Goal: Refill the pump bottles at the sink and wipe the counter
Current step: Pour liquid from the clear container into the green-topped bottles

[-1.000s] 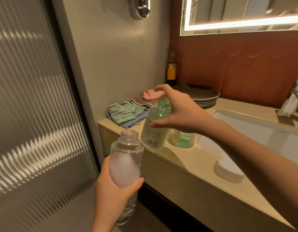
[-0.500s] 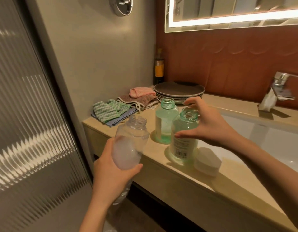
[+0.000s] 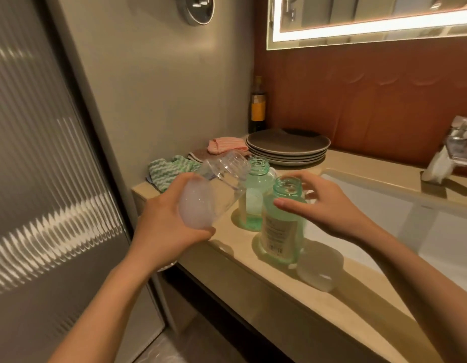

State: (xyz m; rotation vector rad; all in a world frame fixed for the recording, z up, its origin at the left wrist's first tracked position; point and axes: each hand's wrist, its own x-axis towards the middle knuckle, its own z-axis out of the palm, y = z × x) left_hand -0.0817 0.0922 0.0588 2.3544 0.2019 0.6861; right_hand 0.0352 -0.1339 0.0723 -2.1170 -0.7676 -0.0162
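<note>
We are gripping the tilted clear bottle [image 3: 216, 187] in our left hand [image 3: 169, 229] at the worktop's [image 3: 358, 294] front-left corner (right hand [image 3: 332, 208] loose beside the nearer green bottle [image 3: 282, 229]), probably needing to aim into the farther green bottle [image 3: 254, 197].

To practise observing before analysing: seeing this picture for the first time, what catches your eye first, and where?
The left hand, at the front edge of the counter, grips a cloudy clear bottle tilted toward the open mouth of the farther green bottle. The right hand is spread around the nearer green bottle beside the sink. Behind them, dark plates are stacked at the back.
</note>
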